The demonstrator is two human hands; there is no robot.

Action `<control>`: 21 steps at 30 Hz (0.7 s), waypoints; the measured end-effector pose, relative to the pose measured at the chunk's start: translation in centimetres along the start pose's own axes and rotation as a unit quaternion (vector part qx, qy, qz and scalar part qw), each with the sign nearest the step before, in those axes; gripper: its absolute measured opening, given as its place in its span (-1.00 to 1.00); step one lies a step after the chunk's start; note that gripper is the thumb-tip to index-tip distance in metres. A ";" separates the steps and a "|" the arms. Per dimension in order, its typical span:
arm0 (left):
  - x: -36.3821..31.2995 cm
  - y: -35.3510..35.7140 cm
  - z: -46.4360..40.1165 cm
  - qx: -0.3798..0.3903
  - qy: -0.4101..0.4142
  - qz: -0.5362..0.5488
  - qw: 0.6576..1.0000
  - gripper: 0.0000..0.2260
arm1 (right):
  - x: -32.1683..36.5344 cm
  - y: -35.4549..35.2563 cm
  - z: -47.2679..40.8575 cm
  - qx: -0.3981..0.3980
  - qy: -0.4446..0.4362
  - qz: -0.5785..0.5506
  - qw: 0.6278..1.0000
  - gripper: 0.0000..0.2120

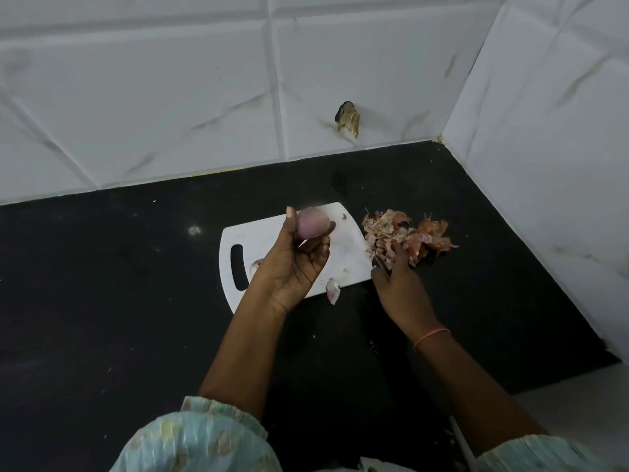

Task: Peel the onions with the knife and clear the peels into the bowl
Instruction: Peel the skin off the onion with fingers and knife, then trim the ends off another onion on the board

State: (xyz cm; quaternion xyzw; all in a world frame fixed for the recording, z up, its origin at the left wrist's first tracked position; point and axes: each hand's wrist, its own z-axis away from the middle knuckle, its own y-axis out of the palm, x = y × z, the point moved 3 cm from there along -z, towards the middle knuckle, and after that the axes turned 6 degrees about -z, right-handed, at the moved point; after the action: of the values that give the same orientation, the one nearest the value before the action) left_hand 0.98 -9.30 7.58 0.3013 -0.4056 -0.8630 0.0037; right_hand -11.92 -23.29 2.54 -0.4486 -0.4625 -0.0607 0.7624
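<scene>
Nearest us, our two pale green sleeves (204, 441) sit at the bottom edge, forearms reaching up over the black countertop (102, 284). A thin orange band (431, 338) circles our right wrist.

At about 12 o'clock from the sleeves, our left hand (292, 264) is raised above the white cutting board (347, 253), thumb and curled fingers clasped round a peeled, pale purple onion (311, 223). A loose skin piece (333, 290) lies on the board's near edge at 6 o'clock from the onion, and another scrap (256, 266) shows beside the handle slot at 8 o'clock.

At 3 o'clock from the left hand, our right hand (401, 284) reaches into the heap of onion peels (408, 236) on the counter just off the board's right edge; something dark shows under its fingers, but we cannot tell what it is or how the fingers close.

Farthest off, at 12 o'clock, the white tiled wall (170, 97) has a chipped hole (348, 119).
</scene>
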 end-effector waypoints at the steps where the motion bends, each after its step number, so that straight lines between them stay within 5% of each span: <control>1: 0.0 -0.1 0.0 -0.005 0.000 0.002 1.000 -0.48 | -0.3 0.0 -0.1 -0.016 0.019 -0.046 0.999 -0.55; 8: 0.0 -0.8 -0.2 -0.070 0.063 -0.023 0.995 -0.69 | -1.9 -2.4 -1.8 -0.078 0.028 -0.076 0.994 -0.90; 13: -0.9 -1.5 0.1 -0.104 0.161 -0.087 0.978 -0.41 | -1.6 -2.2 -1.5 -0.053 0.029 -0.049 0.997 -0.72; 18: -2.1 -2.8 0.3 -0.162 0.252 -0.152 0.942 -0.57 | 2.4 -0.4 1.3 0.012 -0.027 -0.111 0.993 -0.77; 21: -2.1 -3.6 0.4 -0.202 0.306 -0.177 0.913 -0.68 | 3.8 3.3 3.9 0.100 -0.068 -0.035 0.992 -0.73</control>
State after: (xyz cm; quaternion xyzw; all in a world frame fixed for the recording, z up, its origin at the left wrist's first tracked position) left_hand 3.35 -6.10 6.37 0.6108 -0.1416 -0.7782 0.0354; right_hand -10.61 -17.27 3.98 -0.3565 -0.5323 -0.0103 0.7677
